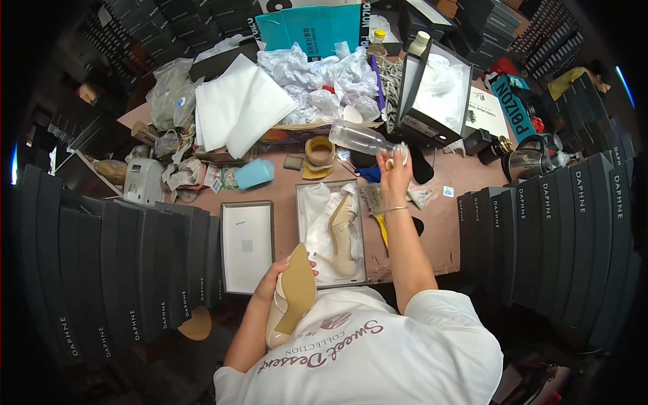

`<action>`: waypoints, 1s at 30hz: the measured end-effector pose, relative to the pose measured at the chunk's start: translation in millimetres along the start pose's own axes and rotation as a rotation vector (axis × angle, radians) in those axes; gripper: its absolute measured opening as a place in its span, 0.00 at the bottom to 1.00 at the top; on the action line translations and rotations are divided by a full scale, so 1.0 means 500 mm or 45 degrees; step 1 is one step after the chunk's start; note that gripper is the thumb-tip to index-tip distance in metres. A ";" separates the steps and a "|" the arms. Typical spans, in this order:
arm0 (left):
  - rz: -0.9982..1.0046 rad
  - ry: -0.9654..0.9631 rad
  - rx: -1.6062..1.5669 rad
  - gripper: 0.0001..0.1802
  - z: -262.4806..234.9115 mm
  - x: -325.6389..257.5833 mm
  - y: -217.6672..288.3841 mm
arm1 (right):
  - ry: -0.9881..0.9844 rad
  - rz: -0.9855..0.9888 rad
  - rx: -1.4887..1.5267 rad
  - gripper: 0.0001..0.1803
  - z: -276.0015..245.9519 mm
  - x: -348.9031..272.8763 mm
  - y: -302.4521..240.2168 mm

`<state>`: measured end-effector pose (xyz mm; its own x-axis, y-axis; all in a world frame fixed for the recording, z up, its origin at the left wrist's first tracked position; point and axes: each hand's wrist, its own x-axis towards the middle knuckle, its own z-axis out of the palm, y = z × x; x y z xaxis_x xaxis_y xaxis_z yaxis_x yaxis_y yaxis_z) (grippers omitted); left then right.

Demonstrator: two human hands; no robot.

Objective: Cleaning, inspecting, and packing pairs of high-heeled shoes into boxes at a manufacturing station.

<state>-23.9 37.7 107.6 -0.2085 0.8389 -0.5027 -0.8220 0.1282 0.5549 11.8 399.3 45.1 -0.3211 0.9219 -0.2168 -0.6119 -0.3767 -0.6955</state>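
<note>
Head: left grip (268, 280) (curled) around shoe (297, 289)

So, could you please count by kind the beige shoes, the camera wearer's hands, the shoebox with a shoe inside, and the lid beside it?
Shoes: 2 (held shoe, boxed shoe)
Hands: 2 (left hand, right hand)
Open shoebox: 1
Lid: 1
Total: 6
</note>
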 end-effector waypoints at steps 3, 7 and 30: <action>-0.004 0.014 -0.057 0.35 0.012 -0.010 -0.013 | 0.297 0.349 0.346 0.13 -0.073 -0.011 0.063; 0.096 0.027 -0.128 0.33 0.005 -0.014 -0.006 | 0.360 0.484 0.545 0.15 -0.057 -0.011 0.113; 0.513 0.172 -0.221 0.36 -0.021 -0.027 0.037 | -1.056 -0.733 -1.637 0.14 0.173 -0.057 0.069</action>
<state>-41.9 23.3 117.6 -0.5877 0.7258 -0.3576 -0.7352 -0.2945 0.6106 -62.5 352.1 86.4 -0.8145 0.4475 0.3692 0.0520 0.6901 -0.7219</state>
